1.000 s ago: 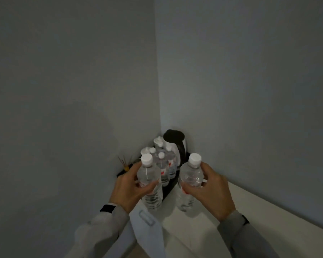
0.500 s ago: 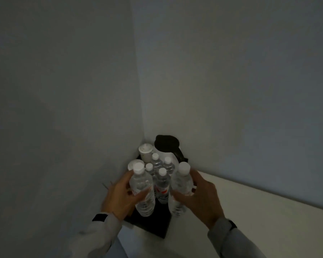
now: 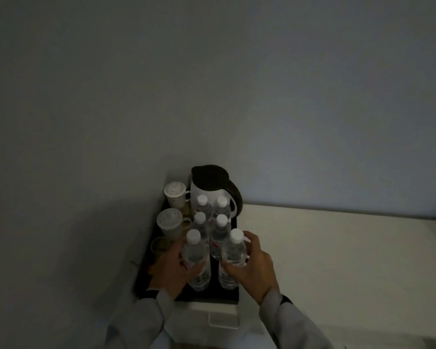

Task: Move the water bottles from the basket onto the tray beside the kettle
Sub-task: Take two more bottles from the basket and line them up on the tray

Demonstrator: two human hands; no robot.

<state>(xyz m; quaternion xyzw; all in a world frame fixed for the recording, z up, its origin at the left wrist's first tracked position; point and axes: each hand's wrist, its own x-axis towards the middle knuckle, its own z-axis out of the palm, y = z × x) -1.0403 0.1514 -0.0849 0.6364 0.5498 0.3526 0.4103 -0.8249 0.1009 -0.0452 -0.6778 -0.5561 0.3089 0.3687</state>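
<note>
A black tray [image 3: 227,294] lies in the corner of a white counter, with a white kettle with a black lid [image 3: 210,183] at its far end. Several clear water bottles with white caps [image 3: 213,217] stand upright on the tray in front of the kettle. My left hand [image 3: 170,270] grips one bottle [image 3: 195,258] over the tray's near part. My right hand [image 3: 253,268] grips a second bottle [image 3: 233,253] beside it. Both held bottles are upright, their bases low on the tray. No basket is in view.
Two lidded white cups [image 3: 175,195] and a glass [image 3: 159,245] stand along the tray's left side, against the wall. The white counter [image 3: 337,260] stretches to the right. A white drawer front with a handle [image 3: 223,319] sits below the tray.
Both hands have carried their bottles forward and down over the tray, in line behind the standing bottles. The view has swung, so the tray now sits centred.
</note>
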